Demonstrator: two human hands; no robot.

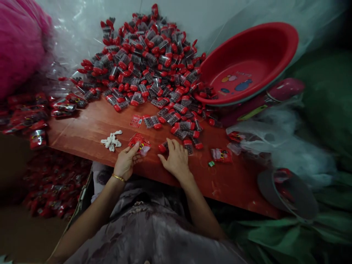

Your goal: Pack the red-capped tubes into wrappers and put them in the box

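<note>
My left hand [127, 160] pinches a small red printed packet [139, 143] with a clear lower corner, just above the table's near edge. A crumpled white cloth-like piece [111, 141] lies to its left. My right hand [176, 157] reaches over the table with its thumb apart from its fingers. At its fingertips lies a small clear container with a red cap [162, 147], partly hidden by the hand; I cannot tell whether they touch. Beyond both hands rises a large pile of similar red-capped containers [148, 58] with dark contents. A flat red card [135, 121] rests at its front.
A red basin [264, 44] leans at the back right. Filled red packets [27, 113] are heaped at left, with more in a box [55, 187] below. One red packet [221, 155] lies at right, near a grey round container [288, 194] and plastic bags [297, 143].
</note>
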